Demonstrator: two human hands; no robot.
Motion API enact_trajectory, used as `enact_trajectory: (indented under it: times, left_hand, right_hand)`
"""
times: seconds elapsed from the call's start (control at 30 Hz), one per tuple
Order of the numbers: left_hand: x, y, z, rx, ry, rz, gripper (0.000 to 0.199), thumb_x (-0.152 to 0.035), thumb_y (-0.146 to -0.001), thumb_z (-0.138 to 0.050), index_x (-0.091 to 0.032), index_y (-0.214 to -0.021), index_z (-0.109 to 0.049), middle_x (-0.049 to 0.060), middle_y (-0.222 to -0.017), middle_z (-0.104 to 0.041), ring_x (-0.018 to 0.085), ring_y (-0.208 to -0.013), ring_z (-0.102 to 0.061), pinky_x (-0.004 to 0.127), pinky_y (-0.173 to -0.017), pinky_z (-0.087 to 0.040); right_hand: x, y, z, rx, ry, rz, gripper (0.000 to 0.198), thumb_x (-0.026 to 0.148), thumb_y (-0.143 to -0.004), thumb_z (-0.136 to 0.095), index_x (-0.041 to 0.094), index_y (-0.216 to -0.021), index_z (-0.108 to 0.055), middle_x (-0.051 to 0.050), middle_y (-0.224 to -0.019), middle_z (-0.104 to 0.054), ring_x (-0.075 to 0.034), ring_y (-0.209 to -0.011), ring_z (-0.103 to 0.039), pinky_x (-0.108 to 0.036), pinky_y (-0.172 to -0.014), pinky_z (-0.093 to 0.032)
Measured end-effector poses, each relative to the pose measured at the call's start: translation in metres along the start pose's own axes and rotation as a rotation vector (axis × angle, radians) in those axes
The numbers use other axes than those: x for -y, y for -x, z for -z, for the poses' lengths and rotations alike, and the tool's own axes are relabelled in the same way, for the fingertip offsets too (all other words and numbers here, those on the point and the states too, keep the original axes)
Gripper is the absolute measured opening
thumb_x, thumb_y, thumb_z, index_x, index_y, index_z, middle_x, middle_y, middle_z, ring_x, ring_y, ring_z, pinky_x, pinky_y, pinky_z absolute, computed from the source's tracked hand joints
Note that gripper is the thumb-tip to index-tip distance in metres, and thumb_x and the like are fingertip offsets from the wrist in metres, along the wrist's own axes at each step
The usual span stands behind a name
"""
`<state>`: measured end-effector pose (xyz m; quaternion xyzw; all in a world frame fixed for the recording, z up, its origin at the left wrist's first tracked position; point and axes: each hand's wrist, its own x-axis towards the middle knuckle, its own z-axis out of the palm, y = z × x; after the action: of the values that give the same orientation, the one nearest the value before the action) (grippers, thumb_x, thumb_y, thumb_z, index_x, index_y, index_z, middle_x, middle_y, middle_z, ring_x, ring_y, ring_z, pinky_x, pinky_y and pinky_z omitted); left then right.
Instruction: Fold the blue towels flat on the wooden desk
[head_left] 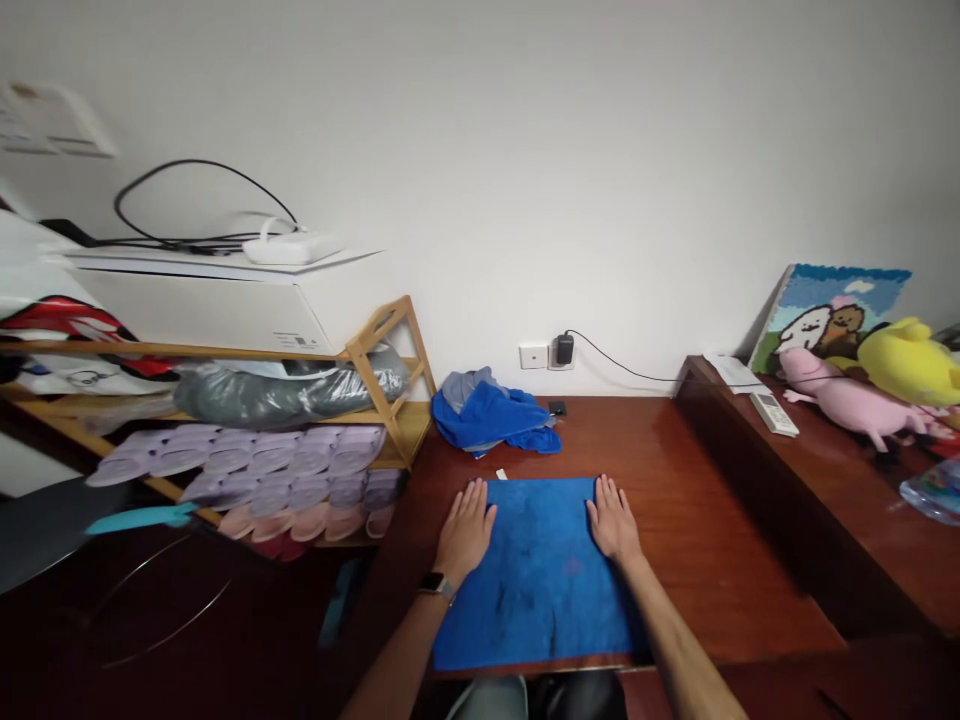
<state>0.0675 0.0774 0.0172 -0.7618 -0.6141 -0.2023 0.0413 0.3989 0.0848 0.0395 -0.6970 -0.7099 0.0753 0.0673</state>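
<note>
A blue cloth [544,570], darkly stained in places, lies spread flat on the reddish-brown wooden desk [720,540]. My left hand [466,530] rests palm down on its left edge, fingers stretched out, with a watch [436,584] on the wrist. On the opposite edge my right hand [615,520] lies flat as well, fingers extended. Neither hand grasps anything. Behind the cloth sits a crumpled heap of blue and grey cloths [491,412], and a small white object [501,474] lies just beyond the cloth's far edge.
A wooden rack [390,400] with several pairs of slippers [270,465] stands left, a white box [210,305] on top. Along the wall runs a cord from a black charger [564,348]. The raised right surface holds a remote [774,413], plush toys [847,400] and a picture [832,315].
</note>
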Motion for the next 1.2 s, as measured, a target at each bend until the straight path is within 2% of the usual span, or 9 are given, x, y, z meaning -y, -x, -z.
enact_trajectory:
  times: [0.13,0.23,0.3,0.53,0.67,0.8,0.9,1.07,1.2]
  left_hand:
    - [-0.07,0.033,0.005,-0.01,0.035,-0.199,0.06,-0.04,-0.114,-0.029,-0.02,-0.17,-0.032,0.008,-0.172,-0.037,0.024,-0.161,-0.035,0.048,-0.132,-0.034]
    - [-0.092,0.063,-0.001,0.048,0.036,-0.269,0.058,-0.04,-0.114,-0.031,-0.021,-0.168,-0.036,0.006,-0.171,-0.041,0.022,-0.158,-0.04,0.046,-0.13,-0.039]
    - [-0.079,0.077,-0.001,0.079,0.014,-0.246,0.057,-0.042,-0.114,-0.031,-0.021,-0.166,-0.042,0.007,-0.168,-0.044,0.023,-0.157,-0.044,0.048,-0.128,-0.041]
    - [0.025,0.107,0.031,0.146,-0.068,-0.038,0.058,-0.041,-0.112,-0.031,-0.023,-0.165,-0.045,0.006,-0.169,-0.043,0.025,-0.158,-0.042,0.05,-0.131,-0.037]
    - [0.045,0.109,0.051,0.212,-0.102,0.015,0.061,-0.037,-0.11,-0.027,-0.015,-0.165,-0.044,0.007,-0.17,-0.04,0.024,-0.159,-0.038,0.047,-0.134,-0.032]
    - [0.052,0.092,0.061,0.161,-0.162,0.099,0.062,-0.034,-0.108,-0.027,-0.011,-0.161,-0.05,0.012,-0.169,-0.043,0.027,-0.159,-0.039,0.047,-0.133,-0.031]
    - [0.064,0.083,0.06,0.153,-0.198,0.126,0.061,-0.031,-0.106,-0.031,-0.012,-0.158,-0.054,0.013,-0.167,-0.045,0.028,-0.158,-0.04,0.047,-0.132,-0.033]
    - [0.08,0.088,0.049,0.138,-0.226,0.088,0.058,-0.025,-0.103,-0.033,-0.021,-0.153,-0.062,0.008,-0.165,-0.048,0.026,-0.155,-0.045,0.048,-0.13,-0.036]
    - [0.084,0.092,0.042,0.047,-0.247,0.061,0.059,-0.024,-0.101,-0.031,-0.024,-0.146,-0.069,0.004,-0.161,-0.054,0.024,-0.152,-0.05,0.046,-0.128,-0.04]
  right_hand:
    - [0.059,0.049,-0.018,-0.129,-0.06,0.134,0.066,0.036,-0.112,-0.019,0.005,-0.169,-0.028,-0.011,-0.175,-0.015,-0.027,-0.165,-0.014,-0.047,-0.136,-0.013]
    - [0.086,0.086,-0.039,-0.102,-0.105,0.188,0.063,0.037,-0.112,-0.021,0.011,-0.168,-0.035,-0.009,-0.174,-0.021,-0.026,-0.164,-0.018,-0.047,-0.135,-0.017]
    - [0.084,0.099,-0.044,-0.065,-0.092,0.16,0.064,0.039,-0.112,-0.021,0.01,-0.168,-0.035,-0.009,-0.174,-0.021,-0.027,-0.164,-0.019,-0.048,-0.135,-0.017]
    - [0.021,0.095,-0.027,-0.013,0.017,0.039,0.066,0.043,-0.111,-0.024,0.012,-0.17,-0.027,-0.007,-0.175,-0.014,-0.027,-0.165,-0.015,-0.05,-0.135,-0.015]
    - [-0.026,0.086,-0.013,0.019,0.09,-0.023,0.066,0.043,-0.111,-0.023,0.014,-0.17,-0.024,-0.006,-0.175,-0.013,-0.025,-0.165,-0.015,-0.047,-0.135,-0.014]
    - [-0.065,0.078,0.018,0.103,0.123,-0.06,0.066,0.042,-0.11,-0.025,0.016,-0.171,-0.025,-0.005,-0.176,-0.017,-0.024,-0.165,-0.016,-0.045,-0.135,-0.015]
    - [-0.059,0.089,0.025,0.028,0.091,-0.102,0.063,0.042,-0.111,-0.025,0.019,-0.17,-0.032,-0.007,-0.176,-0.018,-0.028,-0.164,-0.017,-0.049,-0.134,-0.018]
    - [-0.019,0.13,-0.017,-0.078,-0.052,0.085,0.063,0.07,-0.108,-0.028,0.044,-0.165,-0.037,0.004,-0.175,-0.019,-0.032,-0.164,-0.017,-0.061,-0.132,-0.019]
    - [-0.032,0.131,-0.032,-0.086,-0.036,0.083,0.064,0.072,-0.107,-0.032,0.047,-0.166,-0.033,0.006,-0.175,-0.02,-0.033,-0.164,-0.016,-0.064,-0.132,-0.016]
